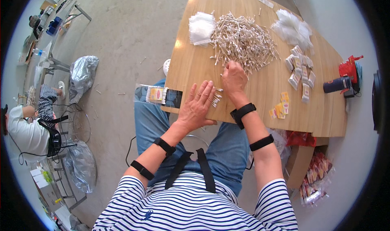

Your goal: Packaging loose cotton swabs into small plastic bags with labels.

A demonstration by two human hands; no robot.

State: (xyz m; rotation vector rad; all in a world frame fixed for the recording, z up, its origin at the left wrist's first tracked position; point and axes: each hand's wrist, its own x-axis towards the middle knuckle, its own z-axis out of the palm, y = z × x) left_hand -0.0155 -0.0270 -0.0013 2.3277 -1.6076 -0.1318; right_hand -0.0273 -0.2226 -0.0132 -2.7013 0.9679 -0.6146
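Note:
A large loose heap of cotton swabs [245,40] lies on the wooden table. My right hand [234,77] is at the heap's near edge, its fingers closed in a pinch on cotton swabs; a white tip shows beside the fingers, and the rest is hidden. My left hand [198,105] lies flat near the table's front edge, fingers stretched out. Just to its right, a small row of cotton swabs [217,97] shows from beside its fingers. Left of that hand, a filled pack of swabs with a yellow card [156,95] lies on a dark patterned sheet [140,93] at the table's corner.
Clear plastic bags [202,29] lie left of the heap, more bags [293,30] right. Small filled packs [301,70] and yellow cards [280,107] lie on the table's right. A dark bottle [336,85] lies beyond. Another person [30,129] sits far left, near silver bags [82,76].

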